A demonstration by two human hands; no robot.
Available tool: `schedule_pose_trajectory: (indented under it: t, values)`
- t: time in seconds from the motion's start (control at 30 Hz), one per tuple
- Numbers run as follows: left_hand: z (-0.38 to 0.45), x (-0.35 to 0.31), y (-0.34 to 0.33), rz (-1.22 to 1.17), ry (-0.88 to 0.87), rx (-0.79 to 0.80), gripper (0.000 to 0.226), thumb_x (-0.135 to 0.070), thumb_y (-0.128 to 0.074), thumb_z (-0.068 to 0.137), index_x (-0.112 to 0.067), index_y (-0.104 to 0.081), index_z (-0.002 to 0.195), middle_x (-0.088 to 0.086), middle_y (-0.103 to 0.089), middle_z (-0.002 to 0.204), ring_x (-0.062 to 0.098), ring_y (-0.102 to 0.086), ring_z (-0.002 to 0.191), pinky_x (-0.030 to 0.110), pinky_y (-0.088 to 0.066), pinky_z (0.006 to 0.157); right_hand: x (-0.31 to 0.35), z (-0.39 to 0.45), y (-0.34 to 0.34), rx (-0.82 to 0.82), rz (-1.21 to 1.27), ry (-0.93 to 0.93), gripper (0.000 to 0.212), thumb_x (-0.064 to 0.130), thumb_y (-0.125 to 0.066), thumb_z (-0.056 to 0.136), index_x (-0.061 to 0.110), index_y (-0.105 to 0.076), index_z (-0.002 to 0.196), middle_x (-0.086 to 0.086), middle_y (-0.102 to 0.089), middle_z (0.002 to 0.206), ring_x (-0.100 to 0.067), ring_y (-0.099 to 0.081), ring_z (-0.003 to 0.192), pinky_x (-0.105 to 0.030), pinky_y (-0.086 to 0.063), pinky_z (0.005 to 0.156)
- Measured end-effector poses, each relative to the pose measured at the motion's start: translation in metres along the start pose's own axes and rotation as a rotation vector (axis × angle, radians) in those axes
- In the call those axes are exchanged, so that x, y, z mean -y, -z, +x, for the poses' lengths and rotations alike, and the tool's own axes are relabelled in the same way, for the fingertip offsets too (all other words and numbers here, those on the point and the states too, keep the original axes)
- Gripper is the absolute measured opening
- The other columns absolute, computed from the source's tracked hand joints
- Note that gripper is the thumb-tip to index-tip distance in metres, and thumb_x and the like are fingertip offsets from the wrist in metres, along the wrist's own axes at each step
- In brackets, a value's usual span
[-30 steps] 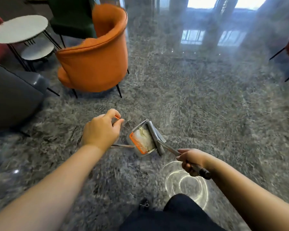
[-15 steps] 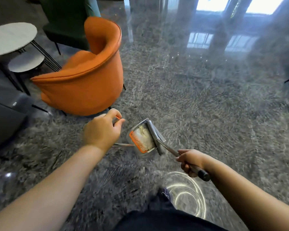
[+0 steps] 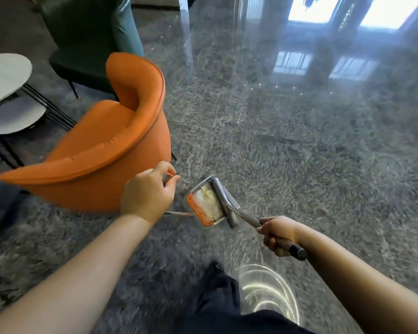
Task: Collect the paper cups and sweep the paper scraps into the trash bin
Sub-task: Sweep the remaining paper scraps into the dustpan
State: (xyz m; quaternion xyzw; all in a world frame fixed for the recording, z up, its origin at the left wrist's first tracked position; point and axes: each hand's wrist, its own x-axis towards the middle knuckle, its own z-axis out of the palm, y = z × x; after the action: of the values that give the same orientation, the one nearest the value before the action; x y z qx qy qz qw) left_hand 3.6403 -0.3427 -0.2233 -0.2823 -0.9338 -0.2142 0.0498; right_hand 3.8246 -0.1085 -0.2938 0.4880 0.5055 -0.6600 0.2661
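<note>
a: we've walked on. the orange armchair (image 3: 101, 150) sits much closer to our left than a second ago, and the dustpan (image 3: 206, 204) hangs unchanged with pale paper scraps (image 3: 209, 198) inside.

b: so sweeping looks done, and we're carrying the load. no trash bin or paper cups in view yet.

a: left hand (image 3: 149, 192) pinches the dustpan's thin handle, arm outstretched. right hand (image 3: 279, 233) is wrapped around the broom handle (image 3: 287, 245), the broom head (image 3: 223, 201) resting across the pan's mouth.
</note>
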Motion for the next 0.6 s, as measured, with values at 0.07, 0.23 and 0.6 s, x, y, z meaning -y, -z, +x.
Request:
schedule_pose_trajectory:
  t: [0.07, 0.23, 0.6]
  values:
    - [0.047, 0.000, -0.008, -0.019, 0.006, 0.003, 0.013, -0.034, -0.071, 0.084, -0.025, -0.064, 0.090, 0.003, -0.069, 0.078, 0.035, -0.064, 0.075, 0.037, -0.049, 0.058, 0.041, 0.016, 0.010, 0.002, 0.007, -0.006, 0.025, 0.006, -0.040, 0.097, 0.025, -0.048, 0.112, 0.000, -0.039, 0.050, -0.006, -0.037, 0.030, -0.009, -0.028, 0.041]
    - [0.155, -0.003, -0.028, -0.041, -0.016, -0.041, 0.013, -0.032, -0.074, 0.081, -0.025, -0.064, 0.087, 0.003, -0.067, 0.073, 0.034, -0.063, 0.070, 0.036, -0.048, 0.054, 0.137, 0.052, 0.035, -0.007, 0.041, -0.002, 0.032, 0.008, -0.043, 0.097, 0.031, -0.043, 0.119, -0.001, -0.041, 0.053, -0.006, -0.038, 0.031, -0.010, -0.030, 0.040]
    - [0.388, -0.013, -0.099, -0.040, 0.053, -0.070, 0.012, -0.032, -0.071, 0.083, -0.024, -0.063, 0.088, 0.005, -0.068, 0.073, 0.036, -0.062, 0.070, 0.042, -0.052, 0.057, 0.369, 0.159, 0.113, 0.020, -0.096, 0.018, 0.026, 0.005, -0.043, 0.097, 0.028, -0.044, 0.109, 0.001, -0.042, 0.044, -0.005, -0.038, 0.028, -0.008, -0.030, 0.039]
